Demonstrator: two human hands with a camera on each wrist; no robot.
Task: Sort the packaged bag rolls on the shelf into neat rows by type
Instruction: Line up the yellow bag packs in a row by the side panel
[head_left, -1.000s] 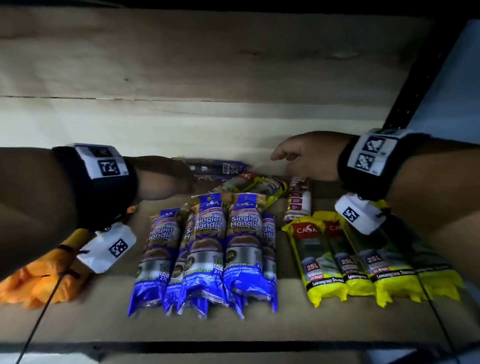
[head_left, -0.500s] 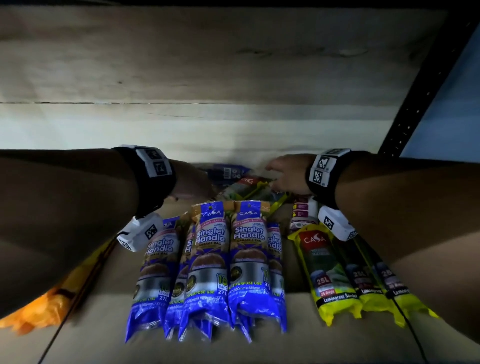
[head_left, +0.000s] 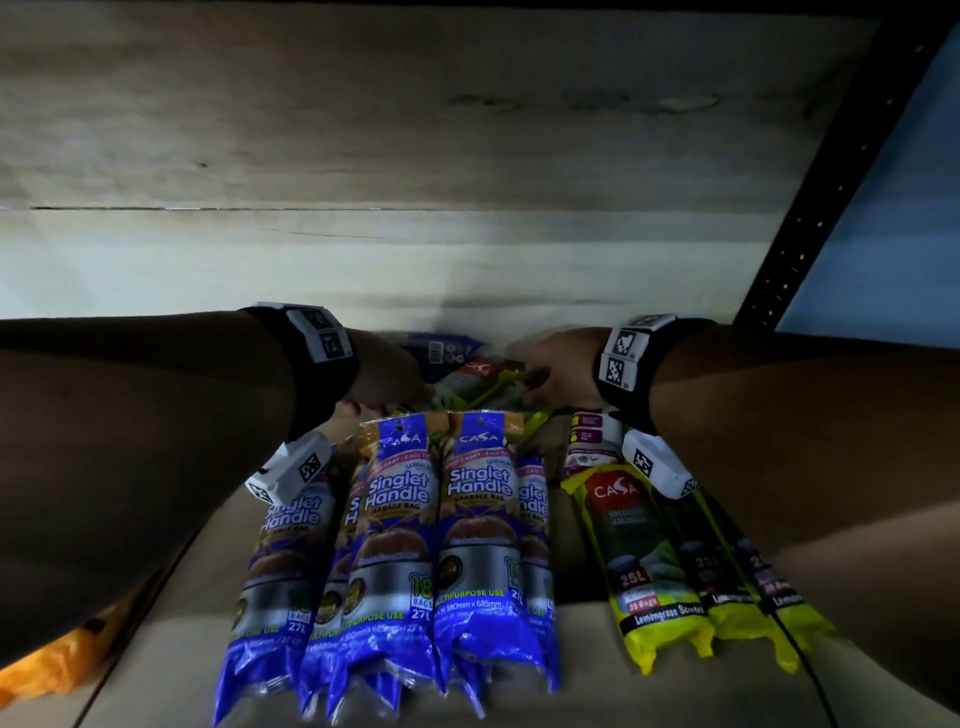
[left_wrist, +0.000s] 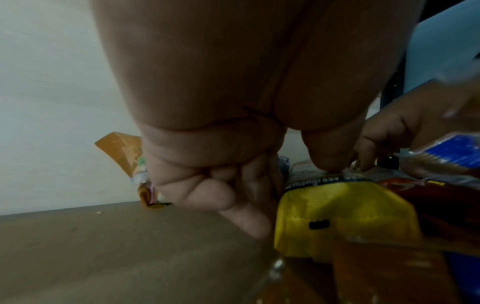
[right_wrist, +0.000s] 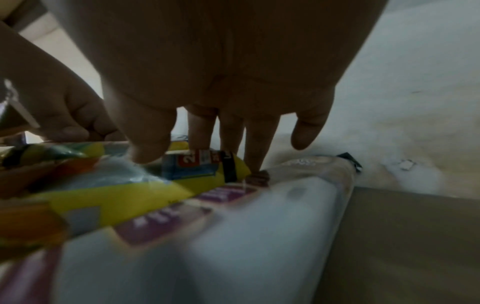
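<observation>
- Against the earlier head view: both my arms have pushed deeper into the shelf (head_left: 597, 691), and the hands sit closer together at the back.
- Left hand (left_wrist: 221, 156) — fingers curled down, thumb tip on the end of a yellow lemongrass roll (left_wrist: 345, 214) lying crosswise at the back; fingers and thumb appear to pinch it.
- Right hand (right_wrist: 215, 86) — fingers straight, pointing down, tips touching the other end of that yellow roll (right_wrist: 155, 195); not wrapped round it.
- White-and-purple pack (head_left: 592, 441) — lies under my right wrist, just behind the yellow row.
- Blue Singlet Handle rolls (head_left: 395, 561) — front centre, side by side, unmoved.
- Yellow 25L lemongrass rolls (head_left: 644, 566) — front right, in a row, partly under my right forearm.
- Orange packs (head_left: 57, 670) — front left edge; another orange pack (left_wrist: 124, 152) stands behind the left hand.
- Dark blue pack (head_left: 441, 351) — against the back wall, between the hands.
</observation>
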